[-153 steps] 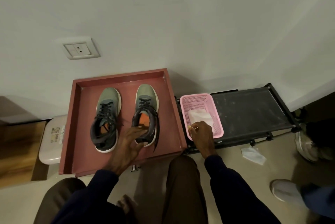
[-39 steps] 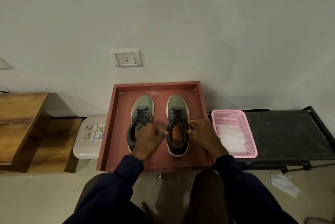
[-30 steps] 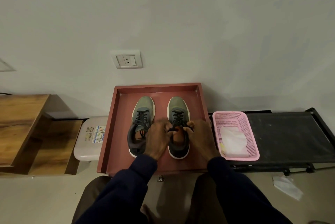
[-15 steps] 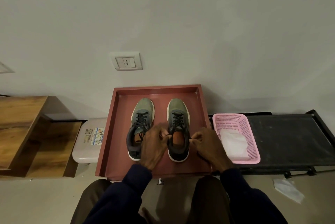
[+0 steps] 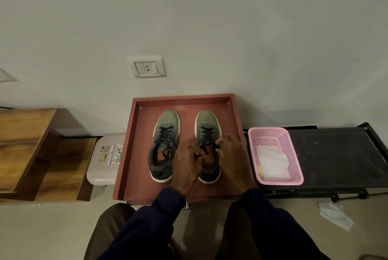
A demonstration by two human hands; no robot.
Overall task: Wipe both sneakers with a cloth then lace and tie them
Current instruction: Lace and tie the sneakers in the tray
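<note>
As left hand (image 5: 187, 162) and right hand (image 5: 231, 155) pinch laces (image 5: 207, 134), right sneaker (image 5: 206, 118), red tray (image 5: 137, 154)

Red tray (image 5: 127, 146): left sneaker (image 5: 166, 131) and right sneaker (image 5: 206, 122), side by side, toes to the wall.
Black rack (image 5: 336, 154): pink basket (image 5: 283, 140) at its left end, just beside the tray.
Floor (image 5: 52, 230): crumpled paper (image 5: 335, 216); white stool (image 5: 100, 170).

Finding olive-and-grey left sneaker (image 5: 164, 144) and right sneaker (image 5: 206, 124) standing side by side in a red tray (image 5: 138, 144), toes pointing at the wall (image 5: 210, 28), black laces (image 5: 165, 133) threaded, white cloth (image 5: 271, 161) lying in a pink basket (image 5: 283, 142).
</note>
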